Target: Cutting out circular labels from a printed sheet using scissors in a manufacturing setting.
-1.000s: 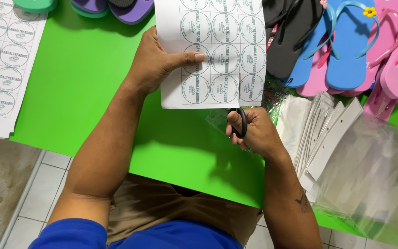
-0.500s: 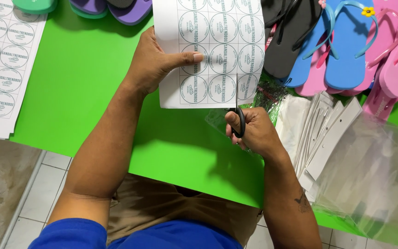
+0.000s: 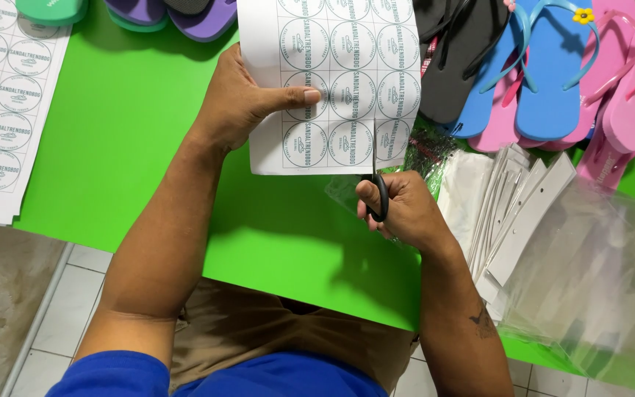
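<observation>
sheet of round labels [image 3: 332, 81]: held upright over the green table [image 3: 126, 147], long axis running away from the body. left hand [image 3: 240, 103] pinches its left edge, thumb on top. scissors [image 3: 376, 184] just below the sheet's bottom edge, blades entering it; right hand [image 3: 398, 209] closed through the handles. sandals [image 3: 545, 66] beyond, clear bags [image 3: 589, 279] to the right.

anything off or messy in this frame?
Nothing stands out. Left hand holds the sheet of round labels flat; right hand runs the scissors up a grid line between columns. Flip-flops overlap loosely, card strips are fanned, but nothing looks spilled or damaged.
</observation>
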